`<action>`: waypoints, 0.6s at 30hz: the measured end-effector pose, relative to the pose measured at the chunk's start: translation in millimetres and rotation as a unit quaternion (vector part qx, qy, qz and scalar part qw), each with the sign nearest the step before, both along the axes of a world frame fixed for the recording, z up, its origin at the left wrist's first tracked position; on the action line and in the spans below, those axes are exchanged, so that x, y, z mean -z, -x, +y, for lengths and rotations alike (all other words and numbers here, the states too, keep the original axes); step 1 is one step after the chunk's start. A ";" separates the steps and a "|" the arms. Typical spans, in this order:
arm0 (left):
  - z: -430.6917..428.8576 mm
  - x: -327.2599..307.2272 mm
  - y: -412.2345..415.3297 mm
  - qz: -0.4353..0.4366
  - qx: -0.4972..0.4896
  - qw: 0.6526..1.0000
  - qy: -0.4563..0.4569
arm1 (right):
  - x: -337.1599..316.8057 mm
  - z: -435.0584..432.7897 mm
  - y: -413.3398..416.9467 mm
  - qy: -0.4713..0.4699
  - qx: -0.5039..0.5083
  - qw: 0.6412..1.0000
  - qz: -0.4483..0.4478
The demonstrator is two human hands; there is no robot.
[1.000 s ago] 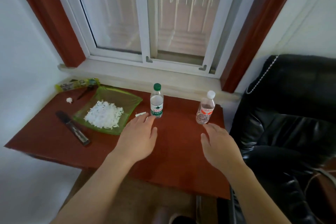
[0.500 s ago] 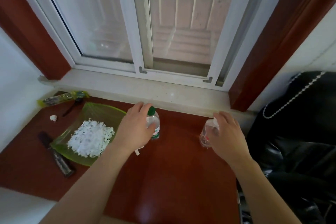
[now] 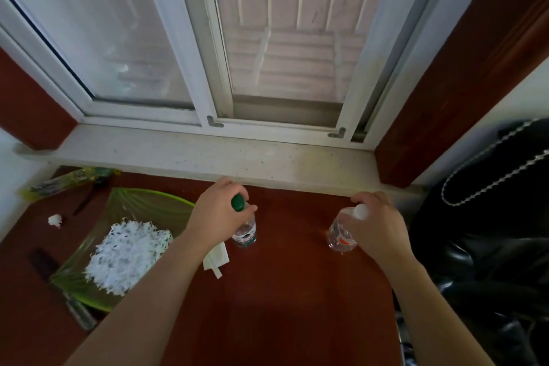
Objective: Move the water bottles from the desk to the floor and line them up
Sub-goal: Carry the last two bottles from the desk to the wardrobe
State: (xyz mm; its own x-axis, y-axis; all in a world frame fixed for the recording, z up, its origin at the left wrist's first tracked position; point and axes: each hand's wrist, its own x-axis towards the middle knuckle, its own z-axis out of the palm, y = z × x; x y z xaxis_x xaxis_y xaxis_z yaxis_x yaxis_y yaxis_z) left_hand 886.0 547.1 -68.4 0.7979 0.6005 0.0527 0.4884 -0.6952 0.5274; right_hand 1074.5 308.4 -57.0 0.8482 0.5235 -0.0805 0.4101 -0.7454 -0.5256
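Head view, looking down at a red-brown desk (image 3: 285, 300) set against a pale windowsill (image 3: 208, 154) under a sliding window (image 3: 142, 38).

The left hand (image 3: 218, 215) reaches in from the lower left. Its fingers and thumb are curled round the neck and shoulder of the green-capped bottle (image 3: 246, 233), and the cap shows above the thumb. This bottle is upright near the middle of the desk's back edge.

The right hand (image 3: 378, 227) comes in from the lower right and grips the upper part of the white-capped bottle (image 3: 338, 236). That bottle is clear, with a red label, and leans slightly to the left. It is near the back right of the desk, well apart from the first bottle.

From this steep angle it is hard to tell whether either base rests on the desk or is just clear of it.

A folded paper scrap (image 3: 215, 260) lies just beside the green-capped bottle, partly under the left wrist. To the left is a green glass dish (image 3: 142, 208) holding a heap of white shreds (image 3: 127, 251). A small white lump (image 3: 55, 220) and a yellow-green packet (image 3: 68, 181) lie beyond the dish. A black padded chair (image 3: 490, 261) stands to the right of the desk.
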 end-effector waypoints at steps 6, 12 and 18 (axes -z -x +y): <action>-2.8 0.1 -2.7 -0.019 -0.004 1.000 -0.006 | -0.1 -0.6 -0.3 -0.026 -0.007 1.000 -0.011; -11.2 -17.8 1.2 -0.057 -0.009 0.998 -0.016 | -5.7 -7.3 0.8 -0.048 -0.009 0.999 -0.010; -31.8 -57.7 12.9 -0.102 -0.012 0.994 -0.044 | -31.2 -22.4 13.9 -0.089 -0.011 0.995 -0.043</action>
